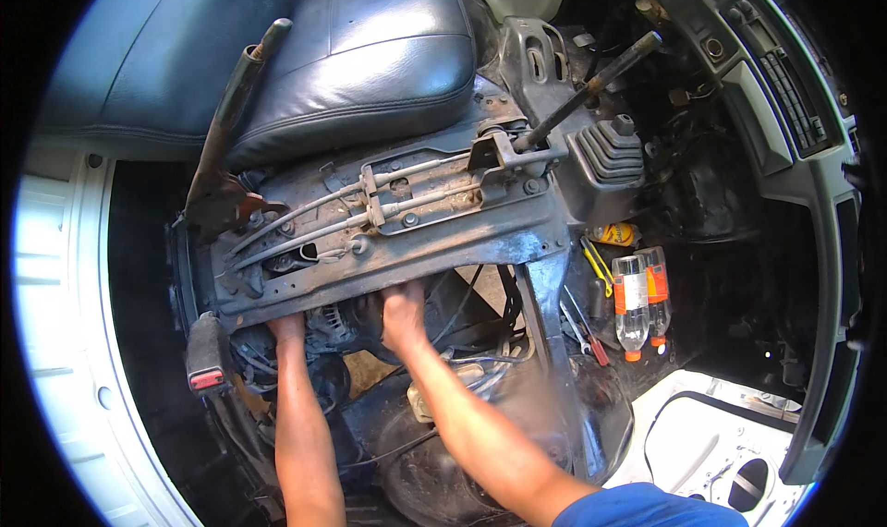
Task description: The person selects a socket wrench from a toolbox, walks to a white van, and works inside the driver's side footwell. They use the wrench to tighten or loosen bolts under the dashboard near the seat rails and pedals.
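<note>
Both my arms reach down into an opened vehicle cabin floor, under a dusty metal crossmember. My left hand is pushed beneath its lower edge, next to a ribbed metal engine part. The fingers are hidden there. To the right of that part, my right hand is bent in under the same edge, with its fingers curled. Whatever it grips is hidden by the hand and the shadow. Two control cables run along the top of the crossmember, held by a bracket.
A black seat lies beyond, near an upright lever and a gear stick. Bottles, yellow-handled pliers and a wrench lie on the right floor. A seat-belt buckle stands at left; hoses and wires cross the bay.
</note>
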Motion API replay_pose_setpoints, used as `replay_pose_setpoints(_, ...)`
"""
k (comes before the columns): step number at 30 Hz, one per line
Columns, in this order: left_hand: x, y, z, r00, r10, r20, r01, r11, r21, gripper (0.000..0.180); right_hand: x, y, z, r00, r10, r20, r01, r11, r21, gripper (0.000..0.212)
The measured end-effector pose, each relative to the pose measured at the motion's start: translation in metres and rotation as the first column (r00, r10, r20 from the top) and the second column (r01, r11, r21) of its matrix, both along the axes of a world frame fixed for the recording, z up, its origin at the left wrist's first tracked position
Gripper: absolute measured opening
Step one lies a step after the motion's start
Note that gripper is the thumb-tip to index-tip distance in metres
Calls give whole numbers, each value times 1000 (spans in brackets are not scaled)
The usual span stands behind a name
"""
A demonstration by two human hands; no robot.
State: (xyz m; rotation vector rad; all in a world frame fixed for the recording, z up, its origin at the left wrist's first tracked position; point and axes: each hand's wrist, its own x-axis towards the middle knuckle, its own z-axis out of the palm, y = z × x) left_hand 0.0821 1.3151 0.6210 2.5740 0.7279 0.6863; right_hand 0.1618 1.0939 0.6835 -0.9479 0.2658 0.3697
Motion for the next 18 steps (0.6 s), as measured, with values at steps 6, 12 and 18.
replay_pose_setpoints(6, -3, 14, -13, 974, 131, -184, -153, 982, -112, 40, -90, 15, 69, 839, 542, 53, -544, 838, 40, 28)
replay_pose_setpoints(12, -1, 3, -1, 997, 53, -63, -54, 998, -18, 38, -39, -2, 45, 960, 260, -101, -271, 955, -118, 24)
replay_pose_setpoints(18, 1, 0, 3, 991, 26, -133, -31, 999, -36, 45, 36, 19, -7, 994, -105, -36, 111, 964, 242, 32)
